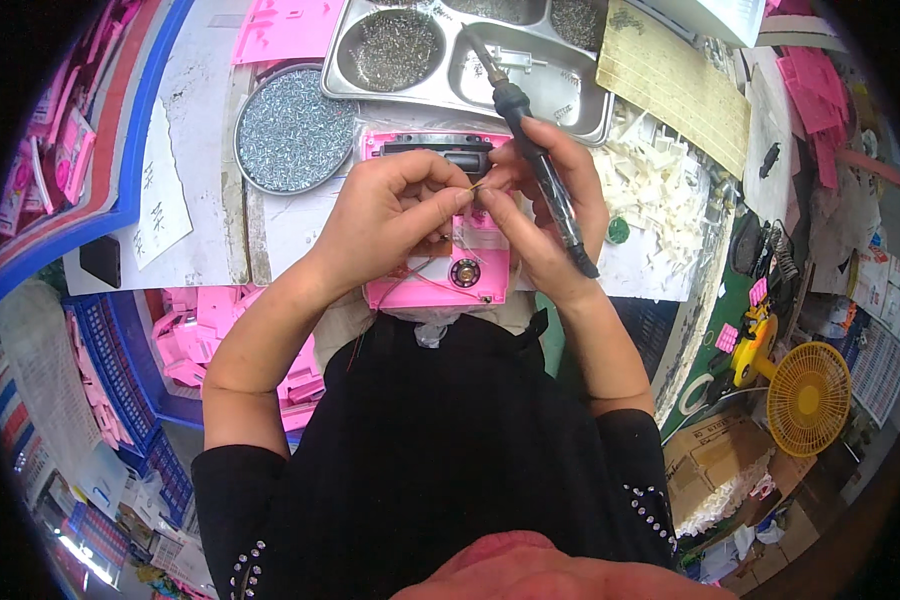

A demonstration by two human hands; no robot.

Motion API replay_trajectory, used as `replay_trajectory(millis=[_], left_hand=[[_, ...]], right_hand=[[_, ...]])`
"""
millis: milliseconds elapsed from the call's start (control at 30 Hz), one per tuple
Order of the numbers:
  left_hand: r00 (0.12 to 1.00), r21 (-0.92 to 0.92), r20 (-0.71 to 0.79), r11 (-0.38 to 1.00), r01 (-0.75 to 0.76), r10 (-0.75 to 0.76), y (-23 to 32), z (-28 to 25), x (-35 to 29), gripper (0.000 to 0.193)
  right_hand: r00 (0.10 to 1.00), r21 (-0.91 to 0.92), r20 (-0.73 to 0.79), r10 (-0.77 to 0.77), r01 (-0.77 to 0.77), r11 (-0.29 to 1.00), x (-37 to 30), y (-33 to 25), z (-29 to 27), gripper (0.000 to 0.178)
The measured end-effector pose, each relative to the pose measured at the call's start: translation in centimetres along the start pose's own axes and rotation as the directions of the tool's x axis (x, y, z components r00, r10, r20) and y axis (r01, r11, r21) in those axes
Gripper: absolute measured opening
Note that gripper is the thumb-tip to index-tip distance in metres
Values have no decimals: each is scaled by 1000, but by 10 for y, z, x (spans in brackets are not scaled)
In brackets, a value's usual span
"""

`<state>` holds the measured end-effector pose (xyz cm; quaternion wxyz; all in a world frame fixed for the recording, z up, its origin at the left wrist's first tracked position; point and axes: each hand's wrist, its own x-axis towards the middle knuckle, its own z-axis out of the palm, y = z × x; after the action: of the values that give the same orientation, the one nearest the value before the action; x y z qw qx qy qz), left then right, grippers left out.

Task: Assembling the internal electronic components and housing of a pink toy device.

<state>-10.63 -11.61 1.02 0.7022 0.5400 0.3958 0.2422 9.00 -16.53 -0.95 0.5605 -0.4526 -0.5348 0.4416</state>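
Note:
On the table before me lies a pink plastic housing (390, 294) with a black strip across its far part and a small round speaker (465, 272) near its front. Thin red wires (425, 283) run over it. Above the housing, my left hand (402, 215) pinches a thin wire (473, 188) between thumb and forefinger. My right hand (555, 205) meets it there, its thumb and forefinger closed at the same wire. A black soldering iron (536, 150) rests in the right hand, its tip pointing away over the metal tray. Fingers hide part of the housing.
A round dish of small screws (295, 130) stands at far left, beside a compartmented metal tray (595, 125) with springs and small parts. White plastic pieces (655, 180) are piled at right. A blue bin (170, 405) of pink parts sits below left; a yellow fan (808, 398) stands right.

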Motion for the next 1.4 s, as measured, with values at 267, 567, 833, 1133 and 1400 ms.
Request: replay_trajectory(millis=[267,567,833,1133,1400], left_hand=[[1000,27,-4,1000,-15,15,-1,0,0,11],[997,68,-50,996,-55,59,-2,4,-1,11],[727,789,38,426,-443,685,-5,17,7,9],[792,844,47,401,-358,608,-17,23,12,14],[789,860,61,368,-352,612,-16,24,12,17]], right_hand=[[998,45,-33,-47,48,998,0,-1,4,62],[995,-103,-62,-77,70,992,-9,4,6,56],[948,-148,-293,-126,86,985,-51,-31,-63,33],[990,-265,-134,54,-88,960,-84,-31,-74,22],[996,-286,-89,26,-51,957,-80,-29,-76,19]])
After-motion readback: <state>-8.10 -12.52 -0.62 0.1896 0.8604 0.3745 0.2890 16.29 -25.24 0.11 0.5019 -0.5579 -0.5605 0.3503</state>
